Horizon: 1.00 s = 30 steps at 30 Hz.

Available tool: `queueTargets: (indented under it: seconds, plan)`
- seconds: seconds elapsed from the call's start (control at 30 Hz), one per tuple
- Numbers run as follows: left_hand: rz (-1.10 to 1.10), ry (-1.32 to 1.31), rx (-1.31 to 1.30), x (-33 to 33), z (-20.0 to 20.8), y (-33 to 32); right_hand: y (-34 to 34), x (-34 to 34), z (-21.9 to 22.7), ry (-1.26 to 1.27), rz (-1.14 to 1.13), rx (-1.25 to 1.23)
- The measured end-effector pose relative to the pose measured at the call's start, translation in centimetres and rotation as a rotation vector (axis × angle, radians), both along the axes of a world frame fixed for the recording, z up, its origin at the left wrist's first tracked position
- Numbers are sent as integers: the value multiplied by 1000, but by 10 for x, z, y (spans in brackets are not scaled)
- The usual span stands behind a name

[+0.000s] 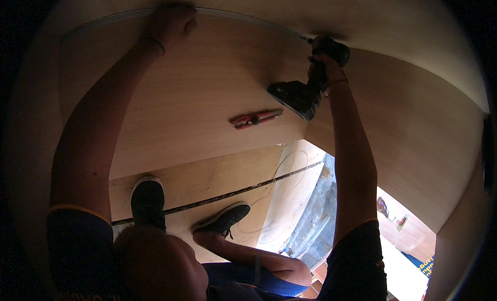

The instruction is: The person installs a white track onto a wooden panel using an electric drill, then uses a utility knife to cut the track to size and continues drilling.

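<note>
A cordless drill [331, 51] is in my right hand [330, 68], whose fingers wrap round the grip. Its bit points left and meets the right end of a thin metal strip [228, 14], close to the corner where two wood panels join. Further left along that strip, my left hand [173, 27] rests against it with the fingers curled in. Shadow hides the fingertips, so whatever they pinch does not show. Below the drill's battery, a red utility knife [256, 118] lies on the light wood panel [196, 94].
A wood side panel [404, 114] rises at the right. Below, my dark shoes [147, 200] stand on boards with a dark gap [207, 200] across them. A thin loop of cord [274, 187] and a bluish plastic sheet [313, 213] lie near the bright opening.
</note>
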State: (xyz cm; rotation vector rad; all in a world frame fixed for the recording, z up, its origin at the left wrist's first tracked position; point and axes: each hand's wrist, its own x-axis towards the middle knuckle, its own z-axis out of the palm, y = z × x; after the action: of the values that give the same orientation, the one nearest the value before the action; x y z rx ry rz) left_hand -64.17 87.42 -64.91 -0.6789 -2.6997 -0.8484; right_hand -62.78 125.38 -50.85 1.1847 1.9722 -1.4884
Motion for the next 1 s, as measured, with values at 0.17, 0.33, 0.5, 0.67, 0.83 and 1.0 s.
queueTargets:
  seconds: [0.17,0.33,0.5,0.67,0.83,1.0]
  plan:
    - [-26,28,23,-2,-6,-3,-3,-3,-3,-9,29,55]
    - [10,27,-26,-2,-5,-1,-15,-3,1,-35,59,61]
    - [24,26,-3,-1,-6,-1,-16,-5,-3,-9,114,131]
    - [44,-11,-47,0,4,0,-12,-11,-4,-42,128,132]
    - [49,15,8,2,6,2,-8,-9,-8,43,93,59]
    - [47,78,-10,0,-1,-1,-10,-8,-15,61,115,151]
